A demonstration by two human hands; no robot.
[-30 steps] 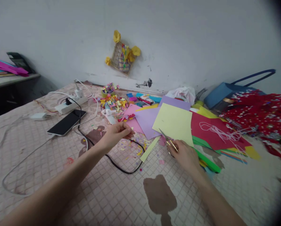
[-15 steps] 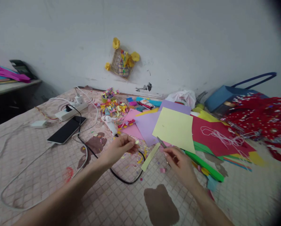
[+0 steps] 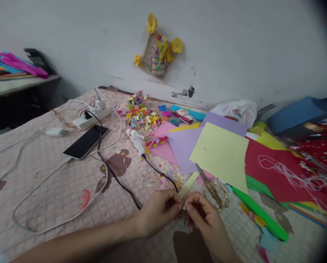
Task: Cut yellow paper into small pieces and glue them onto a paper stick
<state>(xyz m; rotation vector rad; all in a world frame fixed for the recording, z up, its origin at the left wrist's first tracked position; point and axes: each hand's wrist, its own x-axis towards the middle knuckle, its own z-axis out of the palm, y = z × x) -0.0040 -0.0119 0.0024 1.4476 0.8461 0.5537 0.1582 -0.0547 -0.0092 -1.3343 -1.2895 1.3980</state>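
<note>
Both hands meet low in the middle of the view. My left hand (image 3: pixel 163 210) is closed, thumb against fingers, on a tiny pale piece whose shape is hard to make out. Touching the same spot, my right hand (image 3: pixel 204 215) pinches from the other side. A pale yellow paper strip (image 3: pixel 189 184) lies just beyond the fingertips. Gold-handled scissors (image 3: pixel 213 188) rest on the table to the right of it. The pale yellow sheet (image 3: pixel 221 155) lies on purple paper (image 3: pixel 181 148) behind them.
A white glue gun (image 3: pixel 136 141) with a black cord lies behind my left hand. Paper scraps (image 3: pixel 145 119), a phone (image 3: pixel 86 141) and a power strip (image 3: pixel 92 119) are further left. Red paper (image 3: pixel 265 168), white string (image 3: pixel 284 170) and a green strip (image 3: pixel 262 215) lie right.
My hands have come together. The scissors, earlier at my right hand, now lie free on the table. The view has shifted, so the table items appear moved.
</note>
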